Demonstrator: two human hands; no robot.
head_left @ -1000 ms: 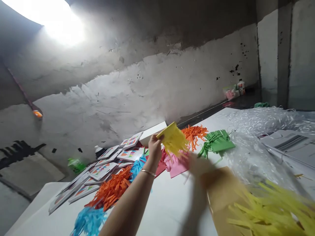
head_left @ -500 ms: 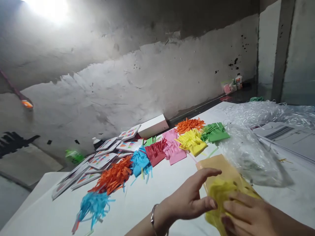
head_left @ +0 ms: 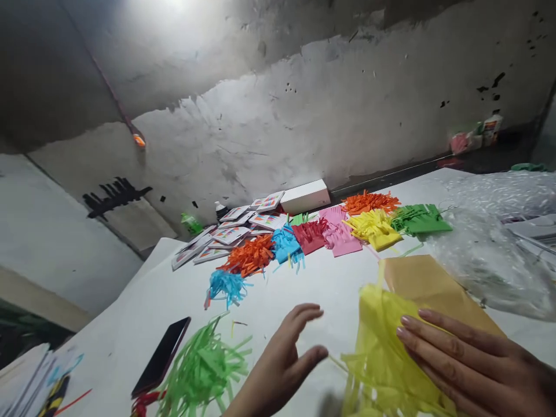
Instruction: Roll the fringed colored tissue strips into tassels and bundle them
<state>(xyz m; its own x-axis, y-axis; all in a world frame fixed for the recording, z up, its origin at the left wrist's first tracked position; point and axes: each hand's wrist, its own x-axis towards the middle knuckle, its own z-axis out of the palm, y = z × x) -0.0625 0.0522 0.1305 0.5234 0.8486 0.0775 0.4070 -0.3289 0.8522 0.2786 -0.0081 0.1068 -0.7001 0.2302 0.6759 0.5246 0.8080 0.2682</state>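
In the head view, a sheet of yellow fringed paper [head_left: 382, 353] is being flattened at the near edge of the desk [head_left: 304, 284], where it lies partly over a brown envelope [head_left: 430, 286]. The right hand [head_left: 469, 359] is laid flat on the paper, palm down, fingers straight and close together, gripping nothing. The left hand [head_left: 282, 362] is held just beside the paper's left edge, open, fingers loosely spread and slightly curled, the thumb out towards the paper; whether it rests on the desk cannot be told. The step is judged to be the smoothing or lining-up of the sheet; the next move would call for the left hand to be brought onto the strips while the right keeps the sheet pinned, so that the thin fringe is not torn or tangled. Green shreds [head_left: 204, 368] and a phone [head_left: 161, 356] lie towards the near left corner. Coloured fringed bundles [head_left: 373, 226] are ranged along the far edge, with crumpled plastic wrap [head_left: 495, 255] at the right edge.
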